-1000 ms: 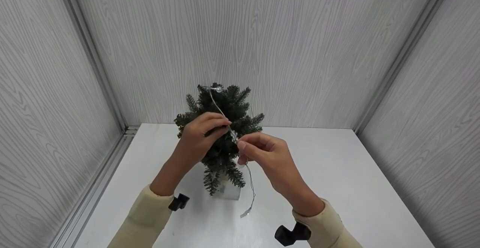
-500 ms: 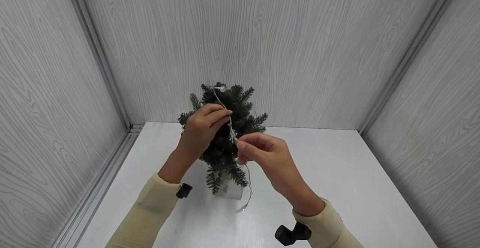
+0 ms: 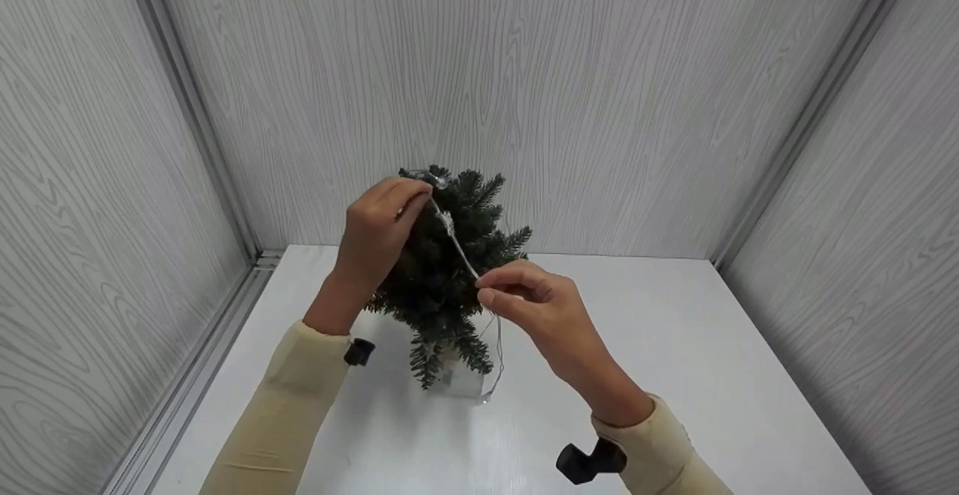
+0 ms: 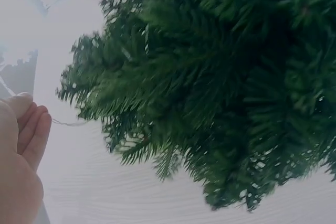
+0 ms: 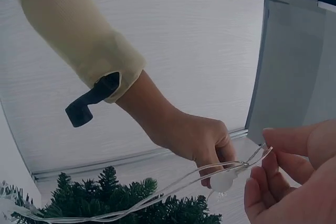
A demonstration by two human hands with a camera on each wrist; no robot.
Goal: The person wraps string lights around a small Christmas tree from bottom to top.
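Observation:
A small artificial Christmas tree (image 3: 431, 278) stands on the table, with string lights looped over its top. My left hand (image 3: 374, 229) is up at the upper left of the tree, pinching the light wire (image 3: 463, 255) between thumb and fingers. To the right of the tree, my right hand (image 3: 543, 308) pinches the same wire at its fingertips. Between both hands the wire runs taut on a slant, with a pale decoration (image 3: 447, 222) on it. A loose length hangs below the right hand, ending in a clear light (image 3: 484, 399). In the right wrist view, doubled strands (image 5: 173, 188) lead to the fingertips.
The tree's pale base (image 3: 461, 381) sits on the white tabletop (image 3: 637, 353). Wood-grained panels (image 3: 479, 90) enclose the back and both sides. Black wrist cameras (image 3: 592, 461) stick out from the cream sleeves.
My left hand has moved up and left toward the treetop, carrying the decorated part of the wire upward. The right hand stays nearly in place, and the hanging end has risen slightly.

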